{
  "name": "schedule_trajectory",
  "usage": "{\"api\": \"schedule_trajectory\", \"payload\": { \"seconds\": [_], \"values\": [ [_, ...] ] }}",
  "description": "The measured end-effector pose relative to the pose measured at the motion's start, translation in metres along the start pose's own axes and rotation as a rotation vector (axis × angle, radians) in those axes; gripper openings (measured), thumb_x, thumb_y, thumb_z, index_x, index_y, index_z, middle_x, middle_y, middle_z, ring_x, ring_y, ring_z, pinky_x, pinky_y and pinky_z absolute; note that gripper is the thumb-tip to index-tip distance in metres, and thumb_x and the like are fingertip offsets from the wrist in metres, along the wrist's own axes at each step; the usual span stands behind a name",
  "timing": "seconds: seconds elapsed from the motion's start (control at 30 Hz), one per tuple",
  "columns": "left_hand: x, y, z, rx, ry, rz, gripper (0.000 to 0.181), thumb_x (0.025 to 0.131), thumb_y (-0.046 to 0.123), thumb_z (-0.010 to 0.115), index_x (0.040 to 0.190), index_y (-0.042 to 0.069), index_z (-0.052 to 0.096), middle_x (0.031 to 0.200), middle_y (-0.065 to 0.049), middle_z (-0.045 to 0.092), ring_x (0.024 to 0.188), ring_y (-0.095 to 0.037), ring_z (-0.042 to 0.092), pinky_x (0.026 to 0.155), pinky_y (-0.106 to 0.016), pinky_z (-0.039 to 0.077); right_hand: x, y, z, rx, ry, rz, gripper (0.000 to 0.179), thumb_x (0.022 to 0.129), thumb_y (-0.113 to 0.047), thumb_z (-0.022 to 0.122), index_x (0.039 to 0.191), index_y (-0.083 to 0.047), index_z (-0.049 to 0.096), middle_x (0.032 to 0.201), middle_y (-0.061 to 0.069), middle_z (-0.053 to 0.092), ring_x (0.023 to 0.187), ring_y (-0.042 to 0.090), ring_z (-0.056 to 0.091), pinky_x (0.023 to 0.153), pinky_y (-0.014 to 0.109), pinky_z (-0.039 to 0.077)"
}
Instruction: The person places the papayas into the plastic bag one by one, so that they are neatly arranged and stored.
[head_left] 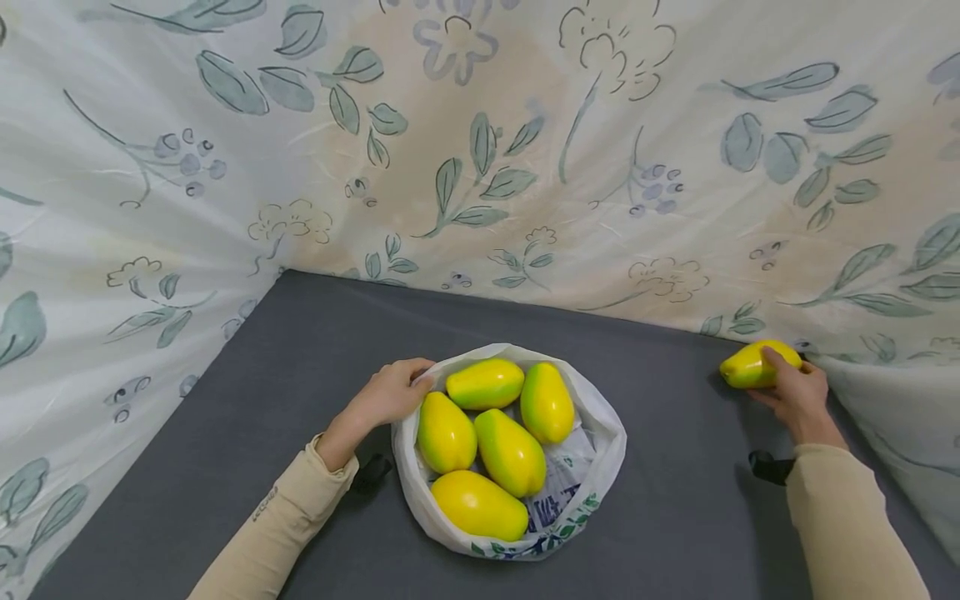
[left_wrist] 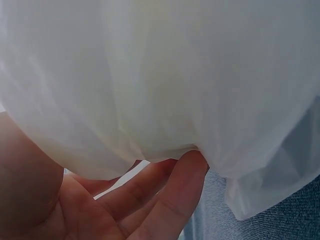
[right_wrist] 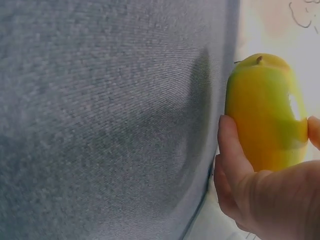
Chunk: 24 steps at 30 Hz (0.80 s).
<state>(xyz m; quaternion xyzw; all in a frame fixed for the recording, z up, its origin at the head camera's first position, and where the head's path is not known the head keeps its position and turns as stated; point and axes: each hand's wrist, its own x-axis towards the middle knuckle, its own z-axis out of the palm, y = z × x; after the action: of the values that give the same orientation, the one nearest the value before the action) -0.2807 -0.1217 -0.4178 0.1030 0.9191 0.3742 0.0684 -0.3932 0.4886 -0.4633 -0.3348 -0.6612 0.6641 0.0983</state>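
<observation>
A white plastic bag (head_left: 611, 450) with its mouth spread wide stands on the dark grey table, holding several glossy yellow-green papayas (head_left: 510, 452). My left hand (head_left: 390, 392) grips the bag's rim at its upper left. In the left wrist view the white plastic (left_wrist: 150, 75) hangs over the fingers and hides part of them. Far to the right, my right hand (head_left: 802, 392) holds another papaya (head_left: 753, 365) near the table's back edge. The right wrist view shows this papaya (right_wrist: 265, 110) between thumb and fingers, its short stem end pointing away from the palm.
A pale curtain (head_left: 465, 167) printed with leaves and flowers hangs along the back and left edges of the table (head_left: 675, 467), with more pale cloth on the right. Inside the bag, bluish printing (head_left: 555, 492) shows beside the fruit.
</observation>
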Motion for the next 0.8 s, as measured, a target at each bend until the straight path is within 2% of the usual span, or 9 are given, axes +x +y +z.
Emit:
{"api": "schedule_trajectory", "payload": {
  "seconds": [0.2,0.33,0.4,0.7,0.8],
  "values": [
    [-0.001,-0.001,-0.001,-0.008,-0.005,-0.001,0.038,0.1,0.018,0.05,0.135,0.003,0.052,0.127,-0.017,0.057,0.106,-0.03,0.058,0.085,-0.043,0.049,0.0,0.005,-0.003,0.029,-0.048,-0.042,0.123,0.064,-0.061,0.073,0.152,-0.032,-0.007,0.156,0.005,0.002,0.136,0.028,0.027,0.048,0.028,0.052],
    [-0.001,0.0,-0.001,-0.013,-0.003,-0.004,0.038,0.1,0.018,0.05,0.135,0.003,0.052,0.126,-0.017,0.057,0.105,-0.029,0.059,0.084,-0.043,0.05,0.0,0.006,-0.004,0.05,-0.087,-0.078,0.124,0.063,-0.061,0.074,0.152,-0.033,-0.007,0.156,0.004,0.002,0.138,0.029,0.022,0.067,0.039,0.055],
    [-0.001,0.0,-0.001,-0.013,-0.002,-0.007,0.038,0.1,0.018,0.05,0.135,0.003,0.052,0.126,-0.017,0.057,0.106,-0.03,0.059,0.085,-0.043,0.05,-0.001,0.006,-0.003,0.067,-0.1,-0.086,0.124,0.062,-0.061,0.075,0.152,-0.033,-0.007,0.156,0.004,0.002,0.139,0.03,0.021,0.072,0.041,0.054],
    [-0.001,0.0,-0.001,-0.022,0.002,0.002,0.038,0.1,0.018,0.05,0.135,0.002,0.052,0.126,-0.017,0.057,0.107,-0.03,0.058,0.086,-0.044,0.049,-0.012,0.009,-0.001,0.083,-0.117,-0.117,0.121,0.064,-0.058,0.076,0.152,-0.034,-0.003,0.157,0.005,0.002,0.138,0.031,0.023,0.068,0.04,0.054],
    [-0.001,-0.001,-0.002,-0.024,-0.002,0.002,0.038,0.1,0.018,0.05,0.135,0.003,0.052,0.126,-0.017,0.057,0.106,-0.03,0.059,0.085,-0.044,0.049,-0.017,0.01,0.0,0.082,-0.133,-0.135,0.119,0.066,-0.057,0.076,0.152,-0.034,-0.003,0.157,0.006,0.001,0.138,0.032,0.022,0.06,0.037,0.055]
  ]
}}
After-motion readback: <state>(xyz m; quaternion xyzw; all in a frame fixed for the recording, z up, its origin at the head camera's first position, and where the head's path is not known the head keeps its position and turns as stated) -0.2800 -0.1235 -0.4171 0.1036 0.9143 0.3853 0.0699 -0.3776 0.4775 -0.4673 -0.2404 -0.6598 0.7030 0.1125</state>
